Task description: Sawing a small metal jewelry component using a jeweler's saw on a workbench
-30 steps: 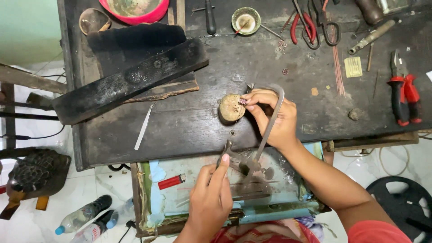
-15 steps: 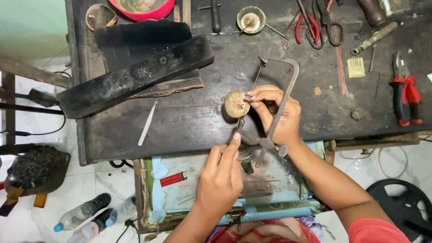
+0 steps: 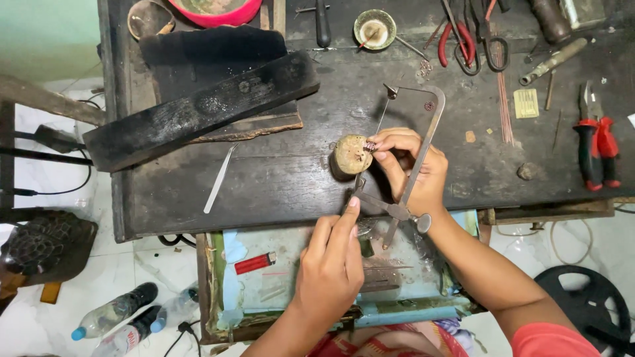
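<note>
My right hand [image 3: 410,168] pinches a small coiled metal piece [image 3: 370,146] against a round wooden peg [image 3: 349,157] on the dark workbench [image 3: 278,178]. A metal saw frame [image 3: 431,122] lies slantwise over the back of this hand, its thin blade running down beside the peg. My left hand [image 3: 329,271] reaches up from below, and its thumb and forefinger grip the saw's lower clamp at the bench edge. The saw's handle is partly hidden behind my hands.
A black wooden block [image 3: 198,109] and tweezers [image 3: 219,178] lie to the left. Red-handled pliers [image 3: 595,135], more pliers and scissors [image 3: 473,39] and a small bowl [image 3: 374,28] sit further back. Under the bench, an open drawer [image 3: 278,291] holds a red lighter [image 3: 254,263]. Bottles [image 3: 112,317] lie on the floor.
The saw frame has come up from the drawer and now lies over the bench and my right hand. My left hand has moved up to its lower clamp.
</note>
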